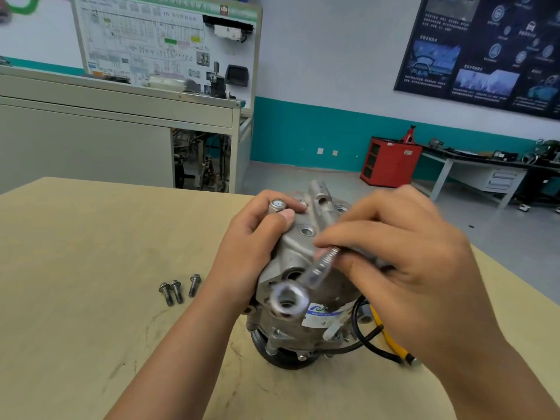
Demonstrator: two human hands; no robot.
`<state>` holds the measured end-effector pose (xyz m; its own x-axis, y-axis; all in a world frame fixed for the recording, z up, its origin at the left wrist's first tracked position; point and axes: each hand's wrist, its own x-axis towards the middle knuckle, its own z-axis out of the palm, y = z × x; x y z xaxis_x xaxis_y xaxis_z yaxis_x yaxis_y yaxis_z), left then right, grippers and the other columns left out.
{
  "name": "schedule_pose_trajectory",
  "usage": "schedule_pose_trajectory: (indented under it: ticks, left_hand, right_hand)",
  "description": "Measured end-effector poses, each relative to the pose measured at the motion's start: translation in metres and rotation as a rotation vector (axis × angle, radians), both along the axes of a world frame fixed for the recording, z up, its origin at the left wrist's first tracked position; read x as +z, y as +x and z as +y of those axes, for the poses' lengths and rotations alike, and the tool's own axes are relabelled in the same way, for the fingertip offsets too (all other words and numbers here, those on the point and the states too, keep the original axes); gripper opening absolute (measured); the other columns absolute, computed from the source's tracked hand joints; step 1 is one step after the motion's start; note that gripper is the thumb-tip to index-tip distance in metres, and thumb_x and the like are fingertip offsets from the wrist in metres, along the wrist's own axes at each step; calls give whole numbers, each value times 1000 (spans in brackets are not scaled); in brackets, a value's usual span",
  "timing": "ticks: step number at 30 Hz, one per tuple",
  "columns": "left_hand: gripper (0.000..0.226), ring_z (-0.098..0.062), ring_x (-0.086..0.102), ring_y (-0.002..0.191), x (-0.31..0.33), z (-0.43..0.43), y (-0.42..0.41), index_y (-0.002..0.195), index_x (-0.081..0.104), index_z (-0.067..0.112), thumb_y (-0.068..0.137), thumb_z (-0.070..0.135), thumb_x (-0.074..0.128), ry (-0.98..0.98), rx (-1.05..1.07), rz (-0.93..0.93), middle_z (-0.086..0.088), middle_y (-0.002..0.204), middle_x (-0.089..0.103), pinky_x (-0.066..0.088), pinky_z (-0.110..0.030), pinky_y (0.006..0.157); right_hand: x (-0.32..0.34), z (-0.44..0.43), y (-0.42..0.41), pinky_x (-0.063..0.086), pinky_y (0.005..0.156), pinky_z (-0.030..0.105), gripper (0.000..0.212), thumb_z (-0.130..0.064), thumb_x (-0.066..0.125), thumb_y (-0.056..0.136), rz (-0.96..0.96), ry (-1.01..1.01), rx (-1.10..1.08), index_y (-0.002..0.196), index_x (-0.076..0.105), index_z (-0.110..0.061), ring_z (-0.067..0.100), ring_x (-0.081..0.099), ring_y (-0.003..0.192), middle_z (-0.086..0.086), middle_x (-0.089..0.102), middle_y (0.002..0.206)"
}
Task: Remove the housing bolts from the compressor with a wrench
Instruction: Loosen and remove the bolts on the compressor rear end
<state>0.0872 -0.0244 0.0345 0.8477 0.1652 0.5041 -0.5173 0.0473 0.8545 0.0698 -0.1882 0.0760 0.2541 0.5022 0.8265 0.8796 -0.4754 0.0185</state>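
The compressor (292, 253) stands on its pulley end near-centre on the surface (75, 268), a cast metal body, seemingly heavy, rigid and apt to tip, so it wants steadying high up, where the left hand (254, 237) curls its fingers (272, 196) over the top beside what looks like a raised bolt (276, 205). The right hand (403, 253) pinches the blurred wrench (315, 272), slim and likely slick, by its shank in its fingers (348, 234); three loose bolts (178, 289) lie left
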Motion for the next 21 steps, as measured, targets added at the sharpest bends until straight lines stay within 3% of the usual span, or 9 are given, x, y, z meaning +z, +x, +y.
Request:
schedule_pose_trajectory:
  ticks: [4,6,9,11,14,18,21]
  left_hand:
    - [19,-15,53,76,0,-2,-1,70,67,34,73,25,50,2,29,22,11,79,63,41,-32,69]
    - [19,-13,53,76,0,-2,-2,71,67,34,73,27,50,14,41,27,13,78,63,41,-31,69]
    - [19,-11,52,74,0,-2,-1,71,67,35,73,27,49,31,50,25,14,78,62,41,-28,67]
    - [19,-11,52,74,-1,-2,0,71,67,35,73,27,49,35,53,26,14,78,62,41,-27,66]
    - [19,-9,52,72,-1,-1,0,70,67,35,73,27,49,36,58,27,15,77,61,42,-23,64]
    - [19,-10,53,72,-2,-1,0,71,67,35,73,27,49,26,59,36,15,77,62,42,-27,64]
    - [19,-11,53,72,-1,0,0,71,67,34,73,27,49,18,53,33,13,77,62,41,-30,65]
  right_hand:
    - [-24,-17,1,47,82,28,5,-18,68,84,41,234,134,87,70,-14,17,62,92,-3,69,93]
    - [-34,-18,3,50,90,32,17,-33,64,87,273,499,302,87,66,-16,18,65,101,-7,71,98]
    - [-35,-13,8,51,91,28,11,-21,58,85,766,1068,605,86,63,-12,18,68,94,2,73,92]
    - [-28,-9,15,53,84,27,9,-14,50,89,955,1221,523,89,57,-11,15,69,82,5,74,81]
    - [-9,-3,26,50,77,27,16,-3,45,94,1104,1214,363,84,53,-12,8,66,67,1,71,68]
    - [14,5,44,46,50,16,43,1,50,90,1200,968,227,52,64,-11,3,53,48,-3,56,53]
    - [25,11,53,42,51,15,24,-8,59,89,1158,637,117,66,66,-10,4,50,51,-3,54,56]
